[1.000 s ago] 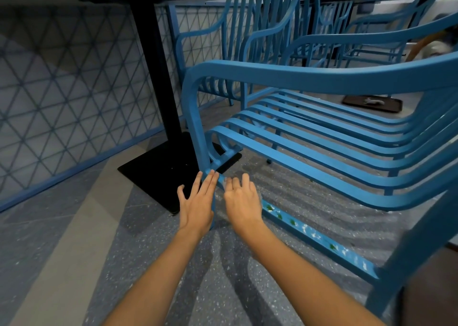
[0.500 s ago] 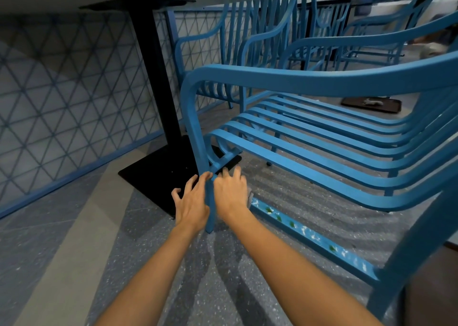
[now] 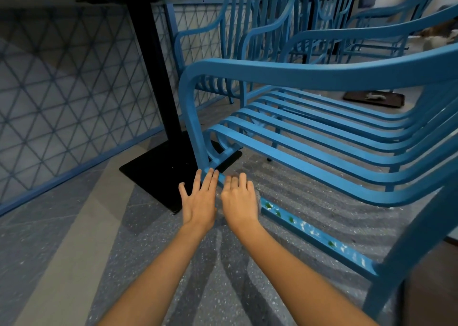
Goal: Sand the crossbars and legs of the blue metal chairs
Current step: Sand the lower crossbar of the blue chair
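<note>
Beside the flat left hand [image 3: 199, 202], the right hand [image 3: 239, 199] curls over the crossbar [image 3: 314, 236], whose speckled length beyond it likely remains unsanded.

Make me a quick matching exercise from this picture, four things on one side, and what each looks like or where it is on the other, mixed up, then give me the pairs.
1. left hand
2. lower crossbar
3. table base
4. dark mat

A. flat black plate on the floor
B. spotted with white and green marks
C. fingers straight, against the chair leg
D. lies on the floor beyond the seat slats

Pairs: 1-C, 2-B, 3-A, 4-D
</note>
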{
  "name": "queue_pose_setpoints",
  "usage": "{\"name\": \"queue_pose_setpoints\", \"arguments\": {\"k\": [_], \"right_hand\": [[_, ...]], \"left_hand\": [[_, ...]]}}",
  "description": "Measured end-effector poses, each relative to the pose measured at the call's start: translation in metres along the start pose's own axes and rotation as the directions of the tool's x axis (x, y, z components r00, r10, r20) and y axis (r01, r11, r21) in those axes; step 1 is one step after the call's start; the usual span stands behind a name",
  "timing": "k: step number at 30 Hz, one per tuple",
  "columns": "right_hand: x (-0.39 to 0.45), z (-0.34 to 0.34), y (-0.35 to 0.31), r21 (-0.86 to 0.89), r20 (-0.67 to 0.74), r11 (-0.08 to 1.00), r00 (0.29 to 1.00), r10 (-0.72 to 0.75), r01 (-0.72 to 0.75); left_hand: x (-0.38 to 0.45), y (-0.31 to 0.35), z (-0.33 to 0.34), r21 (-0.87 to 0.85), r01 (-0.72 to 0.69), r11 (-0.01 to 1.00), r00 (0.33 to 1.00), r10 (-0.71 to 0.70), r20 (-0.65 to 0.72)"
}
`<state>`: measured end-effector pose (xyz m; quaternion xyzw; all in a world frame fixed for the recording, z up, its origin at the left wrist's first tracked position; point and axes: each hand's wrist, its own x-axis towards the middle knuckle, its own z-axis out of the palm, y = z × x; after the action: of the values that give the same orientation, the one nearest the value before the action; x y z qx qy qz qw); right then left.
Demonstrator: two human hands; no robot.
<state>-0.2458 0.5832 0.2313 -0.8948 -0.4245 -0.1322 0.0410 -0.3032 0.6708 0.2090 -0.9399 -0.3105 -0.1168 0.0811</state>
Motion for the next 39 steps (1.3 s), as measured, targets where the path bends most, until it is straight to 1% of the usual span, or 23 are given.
{"name": "queue_pose_setpoints", "arguments": {"k": [3, 7, 10, 12, 14, 16, 17, 19, 20, 21, 23, 24, 26, 28, 30, 33, 34, 36, 38, 39], "right_hand": [[-0.011, -0.001, 0.007, -0.001, 0.018, 1.0, 1.0, 0.005, -0.005], [-0.02, -0.008, 0.013, 0.014, 0.031, 0.999, 0.998, 0.046, -0.046], [-0.018, -0.018, 0.008, 0.063, 0.045, 0.993, 0.994, 0.102, -0.104], [-0.016, -0.022, 0.002, 0.092, 0.043, 0.989, 0.992, 0.115, -0.118], [-0.016, -0.022, 0.0, 0.126, 0.034, 0.984, 0.992, 0.12, -0.124], [-0.016, -0.022, 0.0, 0.169, 0.039, 0.977, 0.991, 0.129, -0.134], [-0.016, -0.022, 0.001, 0.187, 0.042, 0.973, 0.991, 0.13, -0.136], [-0.015, -0.022, 0.002, 0.212, 0.047, 0.968, 0.991, 0.125, -0.132], [-0.013, -0.023, 0.002, 0.226, 0.059, 0.965, 0.991, 0.123, -0.133], [-0.012, -0.023, 0.003, 0.245, 0.085, 0.959, 0.989, 0.122, -0.14], [-0.011, -0.025, 0.006, 0.294, 0.138, 0.942, 0.983, 0.123, -0.159], [-0.011, -0.025, 0.008, 0.343, 0.154, 0.923, 0.98, 0.127, -0.174], [-0.012, -0.03, 0.012, 0.49, 0.202, 0.843, 0.97, 0.137, -0.221], [-0.014, -0.036, 0.016, 0.583, 0.247, 0.777, 0.963, 0.109, -0.237], [-0.015, -0.041, 0.021, 0.619, 0.297, 0.745, 0.952, 0.071, -0.249], [-0.018, -0.043, 0.03, 0.686, 0.345, 0.674, 0.938, 0.031, -0.274], [-0.021, -0.041, 0.033, 0.704, 0.348, 0.653, 0.937, 0.026, -0.279], [-0.029, -0.039, 0.04, 0.743, 0.323, 0.607, 0.945, 0.043, -0.281], [-0.04, -0.038, 0.047, 0.768, 0.269, 0.573, 0.956, 0.118, -0.287], [-0.046, -0.036, 0.052, 0.755, 0.229, 0.588, 0.957, 0.178, -0.29]], "left_hand": [[-0.003, 0.005, -0.003, 0.055, -0.041, 0.998, 0.999, 0.042, -0.006], [-0.012, 0.013, -0.003, 0.066, -0.197, 0.978, 0.98, 0.196, 0.025], [-0.016, 0.017, -0.005, -0.007, -0.223, 0.975, 0.972, 0.223, 0.073], [-0.015, 0.016, -0.008, -0.164, -0.206, 0.965, 0.973, 0.22, 0.068], [-0.011, 0.011, -0.012, -0.371, -0.192, 0.909, 0.975, 0.218, 0.031], [-0.007, 0.007, -0.017, -0.537, -0.173, 0.826, 0.981, 0.192, -0.021], [-0.007, 0.006, -0.02, -0.618, -0.145, 0.772, 0.989, 0.139, -0.057], [-0.008, 0.006, -0.026, -0.741, -0.102, 0.664, 0.989, -0.016, -0.15], [-0.01, 0.008, -0.028, -0.787, -0.101, 0.609, 0.98, -0.074, -0.183], [-0.013, 0.011, -0.03, -0.823, -0.103, 0.558, 0.976, -0.102, -0.191], [-0.02, 0.018, -0.03, -0.874, -0.083, 0.479, 0.984, -0.1, -0.149], [-0.022, 0.022, -0.03, -0.89, -0.068, 0.451, 0.988, -0.091, -0.122], [-0.024, 0.025, -0.028, -0.912, -0.054, 0.407, 0.993, -0.077, -0.093], [-0.025, 0.026, -0.029, -0.924, -0.054, 0.379, 0.995, -0.061, -0.083], [-0.023, 0.027, -0.032, -0.92, -0.054, 0.389, 0.996, -0.039, -0.075], [-0.019, 0.03, -0.037, -0.89, -0.044, 0.455, 0.999, 0.001, -0.049], [-0.018, 0.032, -0.038, -0.869, -0.046, 0.492, 0.999, 0.019, -0.043], [-0.016, 0.036, -0.038, -0.793, -0.05, 0.607, 0.999, 0.045, -0.028], [-0.016, 0.042, -0.038, -0.688, -0.064, 0.723, 0.998, 0.056, -0.034], [-0.017, 0.044, -0.038, -0.644, -0.083, 0.761, 0.997, 0.067, -0.049]]}}
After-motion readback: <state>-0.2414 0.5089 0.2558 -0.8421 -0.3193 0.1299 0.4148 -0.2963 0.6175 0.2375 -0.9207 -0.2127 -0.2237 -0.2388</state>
